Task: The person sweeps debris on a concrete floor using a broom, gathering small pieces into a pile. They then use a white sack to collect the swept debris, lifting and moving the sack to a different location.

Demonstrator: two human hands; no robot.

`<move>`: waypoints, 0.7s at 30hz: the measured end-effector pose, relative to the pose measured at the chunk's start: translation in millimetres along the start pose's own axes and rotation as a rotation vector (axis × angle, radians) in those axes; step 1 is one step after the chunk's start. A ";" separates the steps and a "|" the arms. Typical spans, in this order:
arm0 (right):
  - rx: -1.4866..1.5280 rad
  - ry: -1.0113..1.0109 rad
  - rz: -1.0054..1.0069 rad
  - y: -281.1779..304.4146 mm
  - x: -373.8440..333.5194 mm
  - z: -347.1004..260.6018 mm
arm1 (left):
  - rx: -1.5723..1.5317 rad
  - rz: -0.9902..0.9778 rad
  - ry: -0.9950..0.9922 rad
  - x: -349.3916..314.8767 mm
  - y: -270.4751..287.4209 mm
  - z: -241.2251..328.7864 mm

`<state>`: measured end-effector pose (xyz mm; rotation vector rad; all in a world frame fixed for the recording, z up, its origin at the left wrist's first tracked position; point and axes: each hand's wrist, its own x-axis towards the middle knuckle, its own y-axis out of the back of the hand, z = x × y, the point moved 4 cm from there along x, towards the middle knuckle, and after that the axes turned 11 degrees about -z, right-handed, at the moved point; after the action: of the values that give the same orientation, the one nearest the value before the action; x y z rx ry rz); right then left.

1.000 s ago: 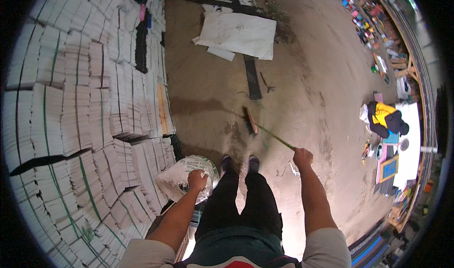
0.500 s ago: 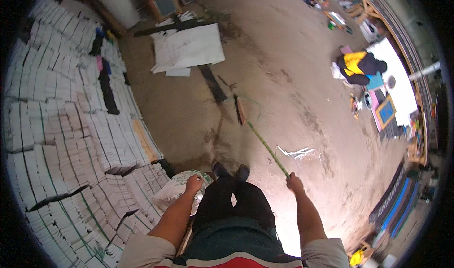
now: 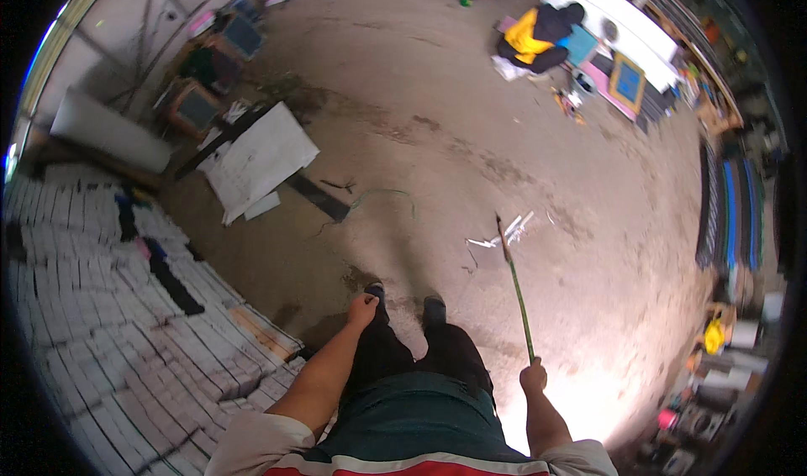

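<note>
My right hand (image 3: 533,377) is wrapped round the end of a long green handle of a push broom (image 3: 521,308). The broom's narrow head (image 3: 502,239), seen nearly edge-on, is at a small pile of white strips (image 3: 519,227) on the floor. In front of my left thigh, my left hand (image 3: 362,310) is closed, fingers curled in. A small dark spot shows at its fingertips, too small to name.
Bundled stacks of white sheets (image 3: 92,308) fill the left side. A large white sheet (image 3: 262,163) and a dark strip (image 3: 318,197) lie ahead. A crouching person in yellow and black (image 3: 538,35) is at the far right, near framed screens (image 3: 627,83). Rolled materials (image 3: 730,211) lie at right.
My view has turned to the right. The broom head has swung from beside the dark strip to the white strips. Both hands stay closed, the right one still on the handle.
</note>
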<state>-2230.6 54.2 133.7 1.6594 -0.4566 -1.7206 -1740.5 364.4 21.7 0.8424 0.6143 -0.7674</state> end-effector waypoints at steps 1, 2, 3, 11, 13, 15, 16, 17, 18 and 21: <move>0.065 -0.004 -0.032 -6.9 -2.6 2.4 | 0.026 -0.033 -0.007 3.0 -2.2 6.3; 0.133 0.009 -0.061 -10.4 -1.2 -3.4 | 0.052 -0.050 -0.011 1.5 6.0 16.5; 0.205 -0.051 -0.098 -7.1 -3.7 -17.3 | 0.072 -0.060 -0.010 -0.9 14.3 21.5; 0.578 -0.168 -0.046 -54.8 43.7 -142.0 | 0.082 -0.176 0.037 -2.8 74.4 0.1; 0.495 -0.114 -0.210 -47.6 33.2 -216.0 | 0.108 -0.136 0.024 1.1 100.0 -35.5; 0.392 0.033 -0.219 -56.7 25.6 -271.9 | 0.130 -0.115 -0.058 0.4 121.5 -55.0; 0.435 0.033 -0.218 -62.1 16.6 -294.7 | 0.094 -0.140 -0.049 4.1 130.4 -69.7; 0.475 0.043 -0.220 -66.8 10.5 -317.3 | 0.055 -0.158 -0.037 8.7 140.7 -88.2; 0.408 0.158 -0.254 -58.4 -6.8 -344.6 | 0.014 -0.173 -0.020 12.8 148.7 -101.3; 0.584 0.172 -0.255 -86.4 -5.1 -375.9 | 0.136 -0.193 0.075 9.0 162.5 -90.6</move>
<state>-1886.5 196.9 33.8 2.3449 -0.7409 -1.6978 -1622.1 507.5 35.7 0.9487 0.7233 -0.9648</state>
